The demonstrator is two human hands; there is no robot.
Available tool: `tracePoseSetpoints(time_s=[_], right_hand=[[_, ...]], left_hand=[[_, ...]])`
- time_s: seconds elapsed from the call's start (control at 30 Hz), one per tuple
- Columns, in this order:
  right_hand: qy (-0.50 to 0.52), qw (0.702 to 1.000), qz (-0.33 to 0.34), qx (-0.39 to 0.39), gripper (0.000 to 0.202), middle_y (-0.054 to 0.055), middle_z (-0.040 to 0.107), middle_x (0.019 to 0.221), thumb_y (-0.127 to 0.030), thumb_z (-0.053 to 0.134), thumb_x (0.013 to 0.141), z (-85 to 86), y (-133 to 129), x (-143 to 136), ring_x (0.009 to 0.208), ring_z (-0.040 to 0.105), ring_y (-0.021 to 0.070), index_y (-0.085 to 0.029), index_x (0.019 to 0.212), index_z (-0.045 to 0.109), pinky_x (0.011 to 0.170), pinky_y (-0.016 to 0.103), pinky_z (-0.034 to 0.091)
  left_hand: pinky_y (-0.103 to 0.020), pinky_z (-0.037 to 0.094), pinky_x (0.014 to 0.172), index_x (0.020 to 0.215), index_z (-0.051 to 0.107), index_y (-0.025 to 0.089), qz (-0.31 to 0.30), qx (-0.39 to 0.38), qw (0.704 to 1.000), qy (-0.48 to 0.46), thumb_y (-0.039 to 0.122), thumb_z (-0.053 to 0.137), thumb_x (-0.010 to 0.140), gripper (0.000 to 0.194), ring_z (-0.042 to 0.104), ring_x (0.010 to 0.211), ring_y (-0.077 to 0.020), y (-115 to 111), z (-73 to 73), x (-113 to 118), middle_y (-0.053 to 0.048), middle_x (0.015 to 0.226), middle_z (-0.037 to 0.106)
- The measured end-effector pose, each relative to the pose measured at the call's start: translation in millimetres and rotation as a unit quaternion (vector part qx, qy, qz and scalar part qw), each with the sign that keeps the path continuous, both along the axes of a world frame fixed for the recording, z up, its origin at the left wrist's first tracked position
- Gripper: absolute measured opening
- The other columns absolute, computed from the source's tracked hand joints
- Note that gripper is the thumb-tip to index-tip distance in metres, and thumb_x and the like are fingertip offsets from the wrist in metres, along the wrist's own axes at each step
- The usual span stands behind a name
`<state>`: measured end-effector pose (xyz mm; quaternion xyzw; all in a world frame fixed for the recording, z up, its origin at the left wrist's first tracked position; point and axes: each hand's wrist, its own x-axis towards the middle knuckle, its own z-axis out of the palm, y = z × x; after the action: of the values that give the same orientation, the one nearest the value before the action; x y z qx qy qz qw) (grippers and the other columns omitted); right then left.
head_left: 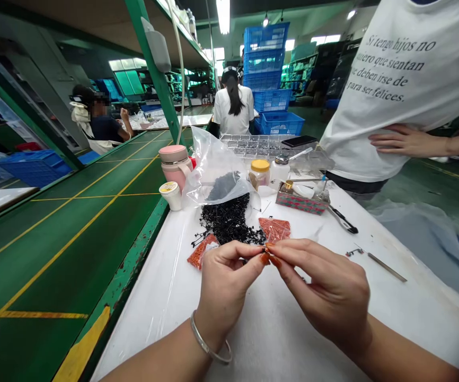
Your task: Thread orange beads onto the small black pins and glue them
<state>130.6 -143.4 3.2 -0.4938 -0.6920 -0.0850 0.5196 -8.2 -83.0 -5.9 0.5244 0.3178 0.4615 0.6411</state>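
Note:
My left hand (229, 284) and my right hand (325, 286) meet fingertip to fingertip above the white table (166, 323). Between the left thumb and forefinger is a tiny black part (264, 250), mostly hidden by the fingers. The right thumb and forefinger pinch at the same spot; what they hold is too small to make out. Just beyond the hands, a heap of small black parts (227, 217) spills from a clear plastic bag (209, 159). Bags of small orange pieces lie at the heap's edge, one on the left (201, 252) and one on the right (275, 229).
A green conveyor belt (74, 233) runs along the left. Behind the heap stand a pink cup (174, 167), a yellow-lidded jar (259, 172) and a compartment tray (249, 143). A black-handled knife (344, 220) and a thin metal tool (386, 267) lie right. A person (404, 90) stands close at right.

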Motion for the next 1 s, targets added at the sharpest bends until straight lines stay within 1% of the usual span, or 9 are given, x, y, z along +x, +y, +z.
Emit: tracePoseSetpoints(time_s=[0.13, 0.2, 0.3, 0.4, 0.47, 0.57, 0.67, 0.83, 1.0], right_hand=[[-0.019, 1.000, -0.010, 0.012, 0.033, 0.003, 0.073, 0.091, -0.001, 0.066, 0.075, -1.4, 0, 0, 0.083, 0.068, 0.0130, -0.021, 0.101, 0.069, 0.071, 0.024, 0.055], [-0.004, 1.000, -0.007, 0.004, 0.032, 0.002, 0.073, 0.091, -0.002, 0.066, 0.076, -1.2, 2, 0, 0.083, 0.068, 0.0130, -0.021, 0.100, 0.070, 0.072, 0.024, 0.055], [0.070, 0.996, 0.020, -0.059, 0.022, 0.001, 0.073, 0.085, -0.008, 0.066, 0.080, -0.2, 6, 4, 0.079, 0.067, 0.0123, -0.023, 0.095, 0.071, 0.070, 0.024, 0.055], [0.150, 0.978, 0.051, -0.137, 0.011, -0.001, 0.072, 0.081, -0.017, 0.067, 0.082, 0.4, 10, 8, 0.072, 0.065, 0.0109, -0.024, 0.088, 0.072, 0.063, 0.022, 0.053], [0.179, 0.969, 0.059, -0.162, 0.007, -0.001, 0.071, 0.079, -0.019, 0.067, 0.082, 0.4, 12, 11, 0.071, 0.065, 0.0110, -0.023, 0.084, 0.072, 0.061, 0.022, 0.052], [0.193, 0.964, 0.058, -0.174, 0.007, -0.001, 0.070, 0.076, -0.018, 0.066, 0.083, -0.3, 12, 11, 0.068, 0.063, 0.0111, -0.022, 0.081, 0.072, 0.060, 0.023, 0.051], [0.171, 0.971, 0.051, -0.157, 0.009, -0.001, 0.068, 0.075, -0.016, 0.063, 0.084, -2.0, 11, 10, 0.067, 0.061, 0.0102, -0.021, 0.081, 0.070, 0.060, 0.023, 0.049], [0.096, 0.991, 0.029, -0.091, 0.010, 0.000, 0.066, 0.078, -0.010, 0.060, 0.085, -6.2, 10, 7, 0.073, 0.061, 0.0100, -0.018, 0.084, 0.066, 0.068, 0.024, 0.048], [0.050, 0.998, 0.017, -0.043, 0.011, 0.000, 0.065, 0.078, -0.007, 0.060, 0.084, -8.1, 11, 6, 0.075, 0.060, 0.0103, -0.017, 0.085, 0.064, 0.069, 0.024, 0.047]], left_hand=[[-0.026, 0.052, 0.073, 0.076, 0.077, 0.018, -0.001, 0.006, 1.000, 0.001, 0.022, 0.080, 0.069, 0.009, 0.065, 0.074, -0.0152, 0, -2.0, 0, -0.004, 0.079, 0.075], [-0.025, 0.051, 0.072, 0.076, 0.077, 0.017, -0.011, -0.006, 1.000, -0.004, 0.023, 0.080, 0.069, 0.009, 0.064, 0.073, -0.0143, 2, -2.3, 0, -0.004, 0.078, 0.074], [-0.022, 0.050, 0.067, 0.076, 0.076, 0.016, -0.048, -0.045, 0.998, -0.018, 0.025, 0.079, 0.071, 0.011, 0.061, 0.068, -0.0111, 4, -1.8, -1, -0.003, 0.072, 0.071], [-0.021, 0.048, 0.064, 0.076, 0.075, 0.014, -0.092, -0.083, 0.992, -0.031, 0.026, 0.077, 0.074, 0.013, 0.059, 0.064, -0.0099, 7, -0.9, 0, -0.003, 0.069, 0.068], [-0.022, 0.047, 0.063, 0.076, 0.075, 0.013, -0.104, -0.084, 0.991, -0.025, 0.026, 0.075, 0.075, 0.014, 0.058, 0.064, -0.0102, 7, -0.5, 0, -0.004, 0.067, 0.067], [-0.022, 0.047, 0.064, 0.076, 0.075, 0.013, -0.099, -0.067, 0.993, -0.007, 0.026, 0.074, 0.077, 0.013, 0.058, 0.065, -0.0109, 6, -1.1, -1, -0.004, 0.068, 0.067], [-0.022, 0.047, 0.064, 0.077, 0.075, 0.013, -0.099, -0.063, 0.993, 0.002, 0.025, 0.073, 0.077, 0.012, 0.058, 0.065, -0.0110, 6, -2.4, -1, -0.004, 0.070, 0.068], [-0.021, 0.047, 0.064, 0.077, 0.076, 0.014, -0.103, -0.056, 0.993, -0.001, 0.025, 0.073, 0.077, 0.011, 0.059, 0.066, -0.0103, 5, -3.6, -2, -0.004, 0.071, 0.069], [-0.021, 0.048, 0.065, 0.076, 0.075, 0.013, -0.105, -0.053, 0.993, 0.001, 0.027, 0.074, 0.077, 0.013, 0.059, 0.066, -0.0103, 5, -3.5, -2, -0.004, 0.070, 0.069]])
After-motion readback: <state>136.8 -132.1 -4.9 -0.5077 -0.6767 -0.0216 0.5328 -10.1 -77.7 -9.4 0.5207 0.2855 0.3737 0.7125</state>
